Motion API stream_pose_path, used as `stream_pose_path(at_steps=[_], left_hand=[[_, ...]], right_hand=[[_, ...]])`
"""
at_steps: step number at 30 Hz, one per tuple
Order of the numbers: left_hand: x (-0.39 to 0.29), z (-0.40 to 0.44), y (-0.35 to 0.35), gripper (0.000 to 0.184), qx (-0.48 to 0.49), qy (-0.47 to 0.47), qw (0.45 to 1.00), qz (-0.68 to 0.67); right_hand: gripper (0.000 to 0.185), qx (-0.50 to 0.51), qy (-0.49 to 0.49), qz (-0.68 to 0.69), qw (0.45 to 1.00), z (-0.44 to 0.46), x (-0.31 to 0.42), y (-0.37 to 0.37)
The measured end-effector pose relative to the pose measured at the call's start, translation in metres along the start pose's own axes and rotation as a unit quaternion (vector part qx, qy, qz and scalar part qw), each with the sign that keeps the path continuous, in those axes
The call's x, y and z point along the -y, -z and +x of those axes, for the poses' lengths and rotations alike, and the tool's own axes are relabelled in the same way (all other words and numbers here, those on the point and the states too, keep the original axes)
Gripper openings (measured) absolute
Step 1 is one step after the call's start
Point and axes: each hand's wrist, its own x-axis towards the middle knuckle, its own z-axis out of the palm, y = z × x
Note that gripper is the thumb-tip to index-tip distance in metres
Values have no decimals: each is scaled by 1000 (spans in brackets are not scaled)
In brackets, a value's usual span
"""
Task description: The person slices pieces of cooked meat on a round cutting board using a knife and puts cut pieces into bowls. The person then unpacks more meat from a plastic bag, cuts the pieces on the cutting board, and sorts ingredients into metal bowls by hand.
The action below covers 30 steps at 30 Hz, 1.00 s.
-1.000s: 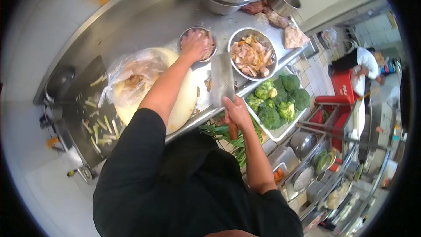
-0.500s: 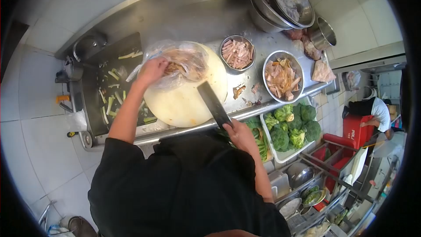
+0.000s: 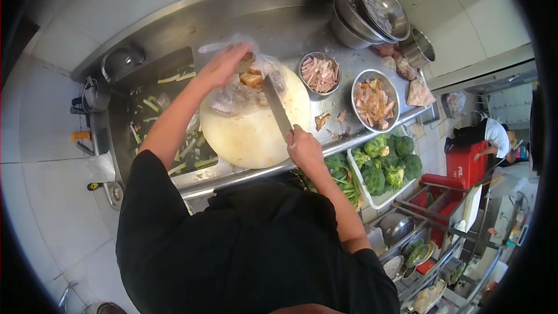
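On the round white chopping board (image 3: 244,145) lies a clear plastic bag (image 3: 232,102) with brown cooked meat (image 3: 251,78) showing in it. My left hand (image 3: 225,65) is closed at the bag's far left side, over the plastic and a piece of meat; its fingertips are partly hidden. A cleaver (image 3: 275,104) is gripped by its handle in my right hand (image 3: 304,149). Its blade points away from me, the far end against the bag beside the meat. A steel bowl of pink meat strips (image 3: 319,74) and a larger bowl of meat chunks (image 3: 372,103) stand right of the board.
Left of the board, a sink (image 3: 168,96) holds scattered green stalks. Stacked steel bowls (image 3: 381,14) stand at the back right, near raw meat lumps (image 3: 419,93). A white crate of broccoli (image 3: 386,166) sits below the counter edge. Another person (image 3: 494,138) bends near a red box (image 3: 465,166).
My left hand has moved up and right over the bag, and the meat is more exposed. The cleaver has moved up to the bag, its blade now steeper.
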Motion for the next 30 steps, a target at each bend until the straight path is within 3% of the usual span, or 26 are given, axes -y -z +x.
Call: stream_pose_path(at_steps=[2, 5, 8, 11, 14, 17, 20, 23, 26, 28, 29, 30], left_hand=[[5, 10, -4, 59, 57, 54, 996, -33], [-27, 33, 5, 38, 252, 166, 953, 37], [-2, 25, -41, 41, 113, 81, 990, 9], [19, 29, -86, 43, 13, 81, 996, -31], [-15, 49, -42, 44, 179, 102, 978, 6], [-26, 51, -26, 40, 240, 114, 961, 78], [-12, 41, -30, 39, 208, 133, 969, 22], [2, 15, -26, 38, 126, 134, 967, -179], [-18, -5, -1, 44, 185, 263, 843, -431], [-45, -25, 6, 46, 175, 265, 816, -483], [-59, -35, 3, 46, 171, 265, 801, -509], [-70, -44, -9, 49, 145, 237, 835, -475]], right_hand=[[33, -13, -10, 7, 1000, -1, -10, -2], [33, -24, -24, 30, 999, -9, -12, -4], [34, -37, -34, 41, 998, -16, -13, -9], [35, -45, -37, 56, 997, -21, -17, -15], [36, -46, -37, 62, 996, -24, -25, -21], [37, -44, -41, 64, 996, -29, -32, -23], [39, -43, -42, 79, 995, -33, -35, -24], [40, -34, -50, 88, 994, -37, -45, -26], [40, -20, -66, 169, 983, -38, -67, -37], [39, -20, -73, 224, 972, -47, -64, -32], [36, 14, -129, 262, 956, -55, -57, -21], [36, -13, -109, 261, 959, -52, -69, -31]])
